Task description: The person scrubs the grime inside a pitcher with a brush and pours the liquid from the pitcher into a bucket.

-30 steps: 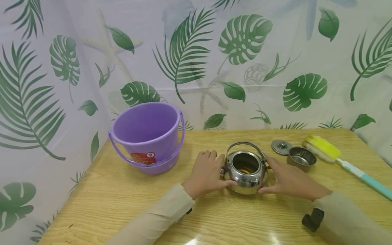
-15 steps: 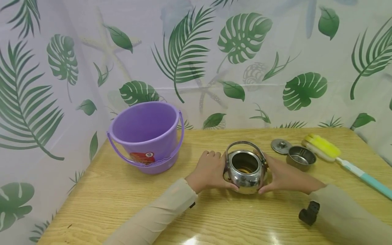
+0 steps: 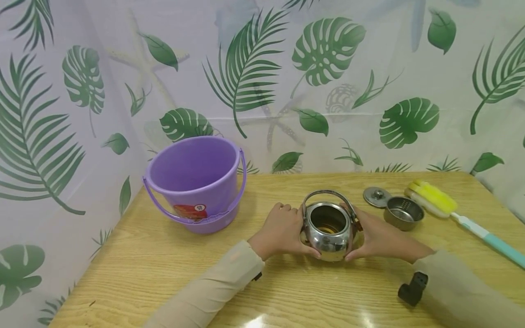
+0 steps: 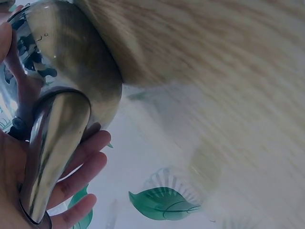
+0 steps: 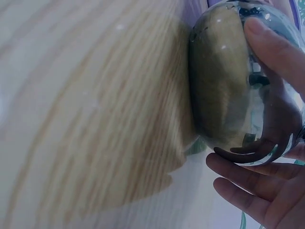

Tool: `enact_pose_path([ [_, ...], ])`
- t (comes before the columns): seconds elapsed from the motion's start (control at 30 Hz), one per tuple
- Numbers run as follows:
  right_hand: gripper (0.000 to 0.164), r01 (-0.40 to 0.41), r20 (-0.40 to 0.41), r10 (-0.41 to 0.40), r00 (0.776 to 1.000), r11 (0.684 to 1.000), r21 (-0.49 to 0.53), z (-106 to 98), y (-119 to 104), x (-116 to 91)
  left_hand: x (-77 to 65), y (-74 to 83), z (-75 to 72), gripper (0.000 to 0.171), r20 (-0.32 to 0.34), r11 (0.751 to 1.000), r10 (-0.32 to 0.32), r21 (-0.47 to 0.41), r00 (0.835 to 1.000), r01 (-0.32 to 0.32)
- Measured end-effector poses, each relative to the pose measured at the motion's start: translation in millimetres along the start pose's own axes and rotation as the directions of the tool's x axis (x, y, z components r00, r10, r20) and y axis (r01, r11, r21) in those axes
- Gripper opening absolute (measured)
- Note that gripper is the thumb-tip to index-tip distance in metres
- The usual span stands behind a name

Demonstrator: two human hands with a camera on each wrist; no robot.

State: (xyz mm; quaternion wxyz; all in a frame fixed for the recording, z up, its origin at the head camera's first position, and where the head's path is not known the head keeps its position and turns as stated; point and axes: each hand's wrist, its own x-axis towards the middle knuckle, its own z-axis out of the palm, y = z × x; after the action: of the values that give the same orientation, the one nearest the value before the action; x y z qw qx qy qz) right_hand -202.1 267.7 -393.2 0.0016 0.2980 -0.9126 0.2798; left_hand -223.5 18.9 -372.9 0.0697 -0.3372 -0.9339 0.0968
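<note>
A shiny steel teapot (image 3: 329, 246) sits at the middle of the table, its top uncovered and its arched handle (image 3: 324, 192) standing up. My left hand (image 3: 280, 230) grips its left side, thumb across the front. In the left wrist view the spout (image 4: 59, 148) passes between thumb and fingers (image 4: 81, 179), which reach round behind it. My right hand (image 3: 379, 234) holds the opposite side, its thumb (image 5: 274, 45) pressed on the rounded body in the right wrist view. Head-view fingertips at the back are hidden by the teapot.
A purple bucket (image 3: 217, 193) stands at the left. Right of the teapot lie a steel lid (image 3: 376, 197), a perforated strainer cup (image 3: 404, 218) and a yellow-headed brush (image 3: 434, 196) with a teal handle. A leaf-patterned curtain (image 3: 254, 150) backs the wooden table (image 3: 172, 273).
My left hand has shifted slightly right and wrapped closer round the teapot, covering the spout in the head view. The right wrist has drawn a little left. The teapot stays nearly in place.
</note>
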Motion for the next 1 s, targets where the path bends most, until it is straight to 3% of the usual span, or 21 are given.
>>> enact_pose_path([
  [0.23, 0.119, -0.017, -0.002, 0.017, 1.0, 0.999, -0.032, -1, -3, -1, -1.7, -1.7, -2.1, 0.103, -0.014, 1.0, 0.02, -0.014, 1.0, -0.02],
  [0.5, 0.12, -0.016, -0.011, 0.016, 1.0, 0.999, -0.033, -11, -10, 3, -1.8, -8.0, -9.4, 0.101, -0.04, 0.999, 0.009, -0.032, 0.999, -0.01],
  [0.8, 0.12, 0.024, -0.01, -0.024, 1.0, 0.996, -0.082, -41, -31, 22, -1.5, -25.4, -38.3, 0.105, -0.096, 0.999, -0.017, -0.047, 0.995, 0.012],
  [1.0, 0.117, 0.048, -0.025, -0.05, 0.998, 0.995, -0.086, -62, -48, 45, -4.1, -45.5, -66.8, 0.112, -0.13, 0.998, -0.022, -0.069, 0.991, 0.013],
])
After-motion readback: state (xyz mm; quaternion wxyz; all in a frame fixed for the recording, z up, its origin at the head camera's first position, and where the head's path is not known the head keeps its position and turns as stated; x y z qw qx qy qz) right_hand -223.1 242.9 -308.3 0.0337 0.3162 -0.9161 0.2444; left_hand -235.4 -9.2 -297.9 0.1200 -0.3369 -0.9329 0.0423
